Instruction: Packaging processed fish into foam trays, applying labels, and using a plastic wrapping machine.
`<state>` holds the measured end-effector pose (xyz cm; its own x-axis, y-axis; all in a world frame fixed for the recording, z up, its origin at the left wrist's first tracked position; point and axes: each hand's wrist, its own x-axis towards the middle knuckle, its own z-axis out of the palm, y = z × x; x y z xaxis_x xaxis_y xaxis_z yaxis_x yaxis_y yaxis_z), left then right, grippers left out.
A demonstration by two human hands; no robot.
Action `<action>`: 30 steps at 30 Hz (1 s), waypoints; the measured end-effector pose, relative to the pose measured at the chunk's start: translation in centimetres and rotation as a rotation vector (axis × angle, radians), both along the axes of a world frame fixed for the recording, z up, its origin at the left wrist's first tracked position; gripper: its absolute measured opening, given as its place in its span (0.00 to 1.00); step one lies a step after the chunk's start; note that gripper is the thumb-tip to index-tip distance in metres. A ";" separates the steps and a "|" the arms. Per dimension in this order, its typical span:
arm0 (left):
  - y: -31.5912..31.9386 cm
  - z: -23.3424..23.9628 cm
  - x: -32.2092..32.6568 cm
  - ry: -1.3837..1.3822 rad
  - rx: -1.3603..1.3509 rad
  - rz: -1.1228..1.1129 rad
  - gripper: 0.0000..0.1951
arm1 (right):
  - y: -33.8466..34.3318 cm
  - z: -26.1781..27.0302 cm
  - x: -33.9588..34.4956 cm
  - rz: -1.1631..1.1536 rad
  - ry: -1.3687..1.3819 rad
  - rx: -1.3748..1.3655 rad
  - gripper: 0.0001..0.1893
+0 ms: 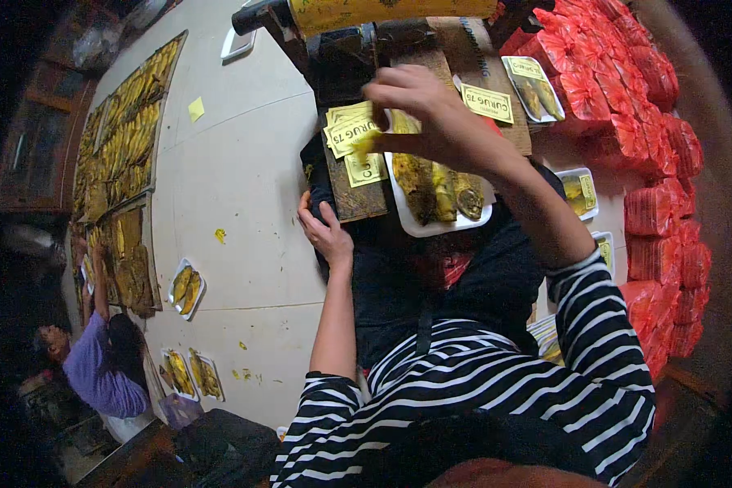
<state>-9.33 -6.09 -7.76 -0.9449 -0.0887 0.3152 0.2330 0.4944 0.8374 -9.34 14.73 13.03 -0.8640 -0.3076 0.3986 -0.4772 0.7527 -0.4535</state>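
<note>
My right hand [418, 116], slightly blurred, hovers over a white foam tray [405, 224] with its thumb and fingers apart. Several yellow-brown whole fish [444, 198] lie side by side in that tray, partly hidden by the hand and forearm. Left of it, a small pile of yellow printed paper labels [366, 169] sits on a worn wooden board [360, 210]; the thumb tip is close to these labels. My left hand [328, 235] rests on my dark trousers [323, 195] beside the board's edge and holds nothing.
A yellow-topped dark apparatus [396, 15] stands ahead. Wrapped fish trays, including one labelled tray [532, 88], lie at right before stacked red plastic packages [653, 213]. Across the tiled floor [244, 244], a person in purple [100, 366] works beside racks of fish [128, 128].
</note>
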 end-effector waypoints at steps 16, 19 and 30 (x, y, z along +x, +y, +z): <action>-0.1 0.0 -0.1 0.035 0.010 -0.013 0.18 | 3.4 -1.1 3.7 -0.046 -0.137 0.321 0.16; 0.2 0.1 -0.1 0.026 -0.007 -0.013 0.18 | 4.5 -3.1 5.6 -0.111 -0.220 0.370 0.14; 0.4 -0.1 0.1 0.046 -0.033 -0.018 0.18 | 3.2 -2.8 4.6 -0.175 -0.029 0.328 0.12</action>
